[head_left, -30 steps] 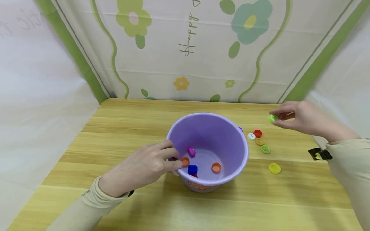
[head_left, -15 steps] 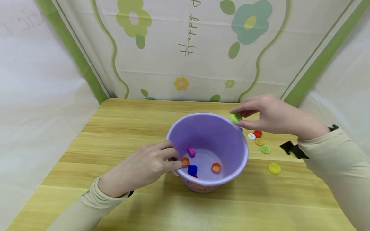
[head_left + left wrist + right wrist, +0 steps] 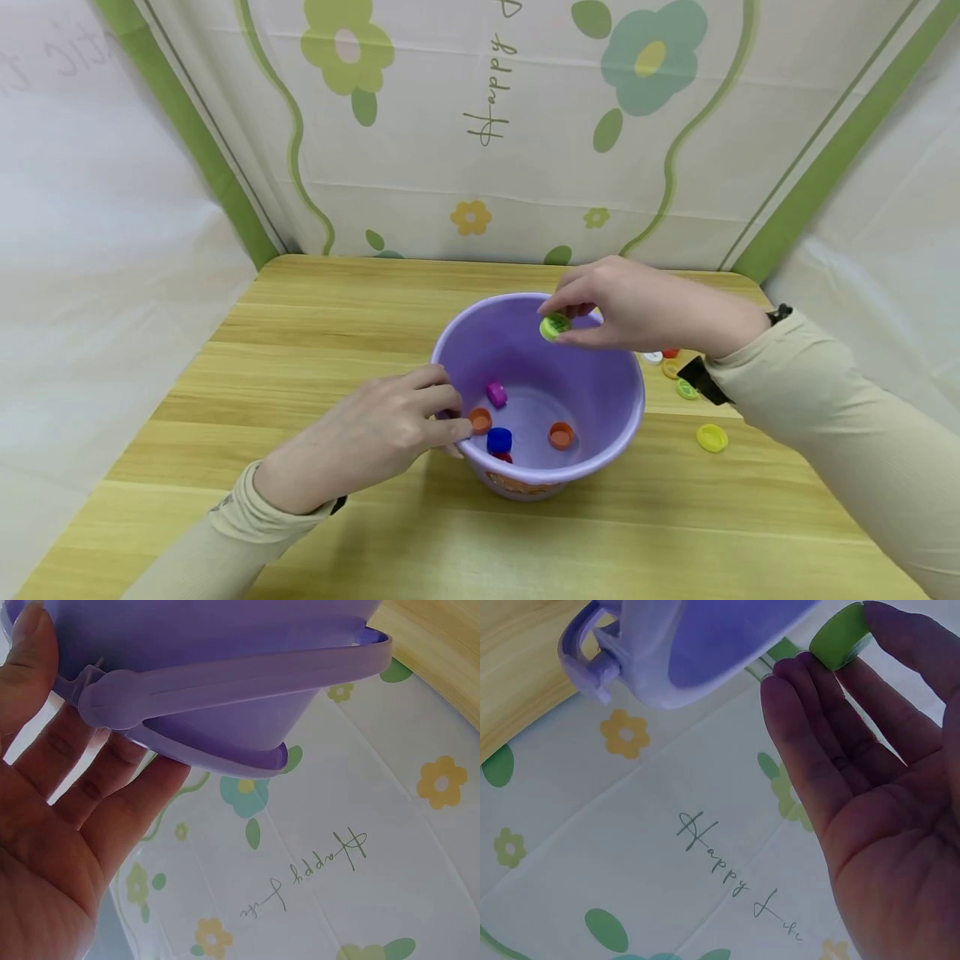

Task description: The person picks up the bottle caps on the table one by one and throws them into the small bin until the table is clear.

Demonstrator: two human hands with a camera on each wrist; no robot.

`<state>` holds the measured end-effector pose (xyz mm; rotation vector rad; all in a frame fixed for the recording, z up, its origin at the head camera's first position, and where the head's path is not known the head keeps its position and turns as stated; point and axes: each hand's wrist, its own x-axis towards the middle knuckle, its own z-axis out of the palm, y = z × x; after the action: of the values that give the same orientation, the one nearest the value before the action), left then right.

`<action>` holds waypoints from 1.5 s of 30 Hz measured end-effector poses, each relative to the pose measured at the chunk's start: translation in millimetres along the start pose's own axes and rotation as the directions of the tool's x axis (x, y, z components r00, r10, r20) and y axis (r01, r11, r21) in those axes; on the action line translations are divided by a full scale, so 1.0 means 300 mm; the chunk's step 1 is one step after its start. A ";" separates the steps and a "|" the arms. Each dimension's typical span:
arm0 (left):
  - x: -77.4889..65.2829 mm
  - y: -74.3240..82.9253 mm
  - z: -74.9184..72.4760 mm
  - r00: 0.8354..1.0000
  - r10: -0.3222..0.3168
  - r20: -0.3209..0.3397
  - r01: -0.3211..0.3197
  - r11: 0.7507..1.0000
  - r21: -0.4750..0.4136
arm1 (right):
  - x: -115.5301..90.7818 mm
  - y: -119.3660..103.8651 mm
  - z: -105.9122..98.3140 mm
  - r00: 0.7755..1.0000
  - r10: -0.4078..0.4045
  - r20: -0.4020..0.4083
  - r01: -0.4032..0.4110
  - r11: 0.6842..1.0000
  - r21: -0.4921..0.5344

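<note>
Right hand (image 3: 645,304) over the far-right rim of the lilac plastic bucket (image 3: 600,408), thumb and fingers pinching a lime-green bottle cap (image 3: 554,327) above its opening | left hand (image 3: 375,433) clamped on its left rim | lime-green bottle cap, at the rim half a second ago, now further inward | wood-grain worktop (image 3: 337,317), yellow cap (image 3: 712,437) (round, shallow) toward its right edge

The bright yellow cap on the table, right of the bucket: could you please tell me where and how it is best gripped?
I'd pinch the bright yellow cap by opposite sides of its rim, coming from above: it is round, lies flat on the table and sits apart from the green cap beyond it.
</note>
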<state>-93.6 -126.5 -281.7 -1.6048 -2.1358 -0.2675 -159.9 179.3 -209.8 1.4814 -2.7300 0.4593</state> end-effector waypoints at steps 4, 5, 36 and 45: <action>0.003 0.000 0.001 1.000 0.000 0.002 0.000 1.000 -0.002 | 0.007 0.000 0.013 0.998 0.047 0.047 -0.048 0.999 0.014; 0.003 0.000 0.001 1.000 0.000 0.003 0.000 1.000 -0.001 | 0.007 0.001 0.015 0.997 0.054 0.053 -0.055 0.998 0.012; 0.013 -0.003 -0.001 1.000 0.002 -0.001 -0.002 1.000 -0.025 | -0.369 0.275 0.046 0.882 0.404 -0.243 -0.382 0.915 0.134; 0.012 -0.001 0.000 1.000 0.003 -0.007 -0.003 1.000 -0.010 | -0.554 0.579 0.218 0.789 0.606 -0.103 -0.571 0.784 0.243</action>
<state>-94.7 -123.5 -279.9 -1.6104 -2.1297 -0.2822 -201.3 387.6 -339.7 0.5045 -3.0163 0.8456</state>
